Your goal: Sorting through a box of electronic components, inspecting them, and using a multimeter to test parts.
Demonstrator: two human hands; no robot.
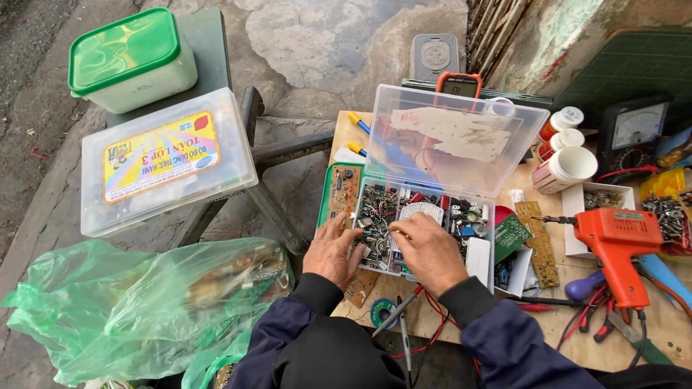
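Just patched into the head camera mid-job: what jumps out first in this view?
The bright orange soldering gun lying at the right of the wooden table grabs the eye first. At centre, both hands, left hand and right hand, dig into a clear compartment box of small electronic parts, its lid propped open. At lower left sits a crumpled green plastic bag.

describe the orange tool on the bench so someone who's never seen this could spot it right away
Start at the wooden bench on the right and find the open clear parts box where both hands are sorting. Just right of that box lies the orange pistol-shaped soldering gun, thin tip pointing left toward the box. It is the only large bright-orange, trigger-grip tool among the small pots and loose hardware.
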